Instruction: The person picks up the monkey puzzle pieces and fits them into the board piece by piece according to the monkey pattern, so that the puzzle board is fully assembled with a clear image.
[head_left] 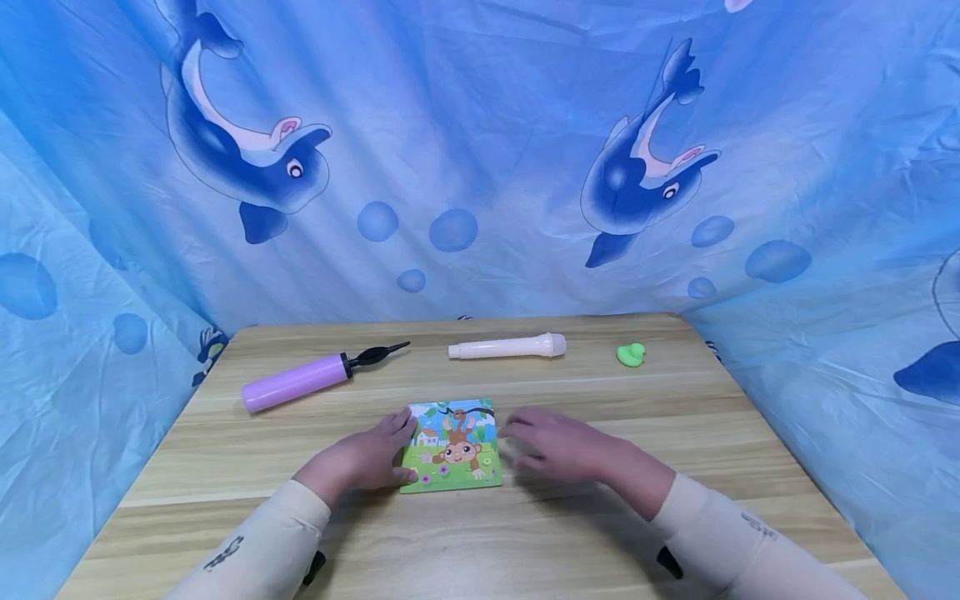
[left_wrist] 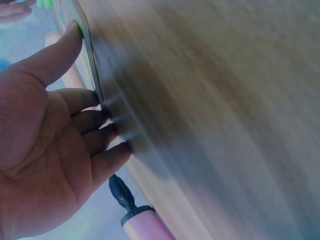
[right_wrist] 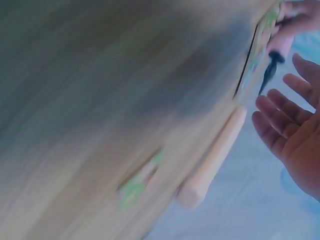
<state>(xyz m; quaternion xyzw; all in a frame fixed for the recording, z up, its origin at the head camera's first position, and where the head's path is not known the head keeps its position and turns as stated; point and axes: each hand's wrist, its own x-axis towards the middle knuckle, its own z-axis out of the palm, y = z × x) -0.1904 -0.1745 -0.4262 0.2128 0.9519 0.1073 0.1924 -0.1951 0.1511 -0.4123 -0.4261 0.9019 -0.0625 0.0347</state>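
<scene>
A square jigsaw puzzle board (head_left: 459,454) with a monkey hanging upside down lies flat on the wooden table. My left hand (head_left: 378,454) rests along the board's left side. In the left wrist view, its thumb (left_wrist: 70,37) meets the board's edge, and the other fingers are extended with their tips down at the table. To the right of the board is my right hand (head_left: 558,446), slightly blurred, fingers apart and holding nothing. The right wrist view shows its palm and loosely bent fingers (right_wrist: 272,112).
A purple hand pump (head_left: 296,383) with a black nozzle lies at the back left. Behind the board is a pale microphone-shaped stick (head_left: 506,347). A small green toy duck (head_left: 631,355) sits at the back right. Blue dolphin-print cloth (head_left: 480,150) surrounds the table (head_left: 637,533).
</scene>
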